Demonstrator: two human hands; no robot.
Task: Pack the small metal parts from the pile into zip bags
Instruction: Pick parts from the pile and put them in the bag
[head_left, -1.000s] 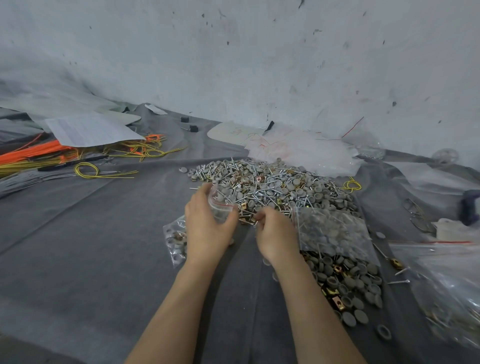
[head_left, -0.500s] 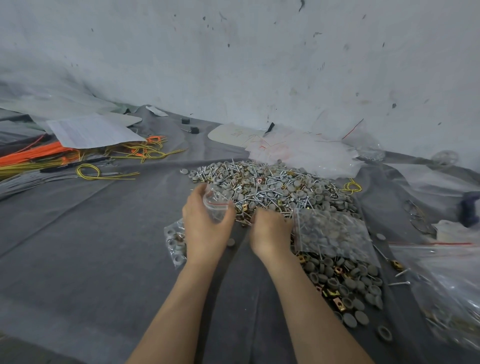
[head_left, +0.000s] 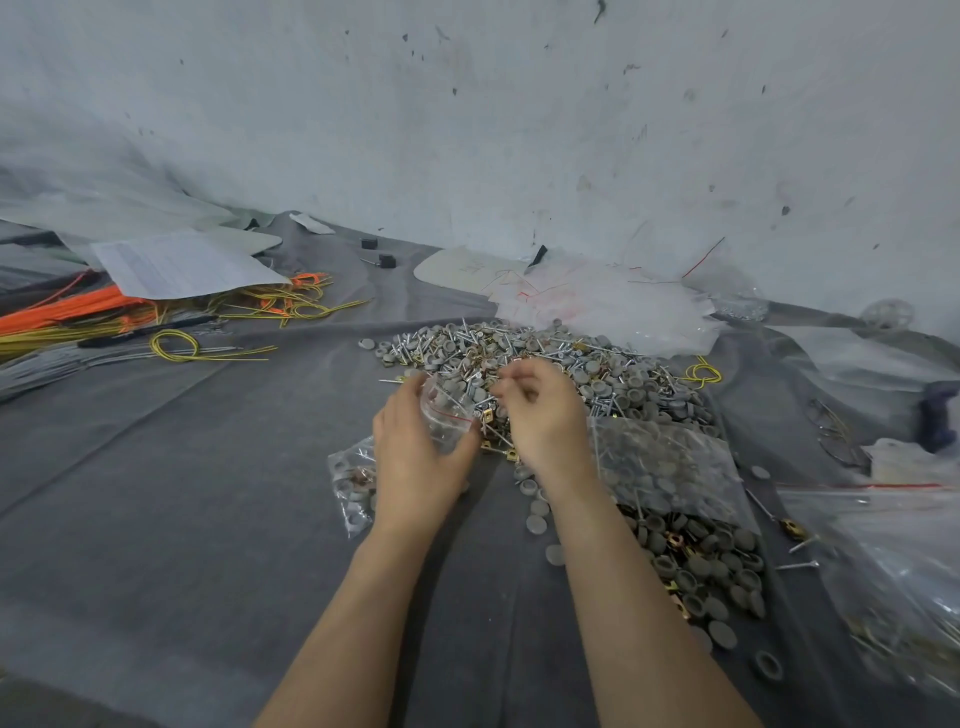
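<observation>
The left hand (head_left: 415, 457) grips a small zip bag (head_left: 448, 415), its mouth open. Just beside it the right hand (head_left: 545, 415) curls, blurred; whether it pinches a part, I cannot tell. Best release deep inside the mouth. The pile (head_left: 597, 369) lies just beyond.

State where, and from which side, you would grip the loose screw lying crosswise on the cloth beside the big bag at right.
Probably pinch the screw mid-shank from above, your fingers in front and behind. It lies flat on the grey cloth, pointing left-right, clear of other parts, so both long sides are open.
</observation>
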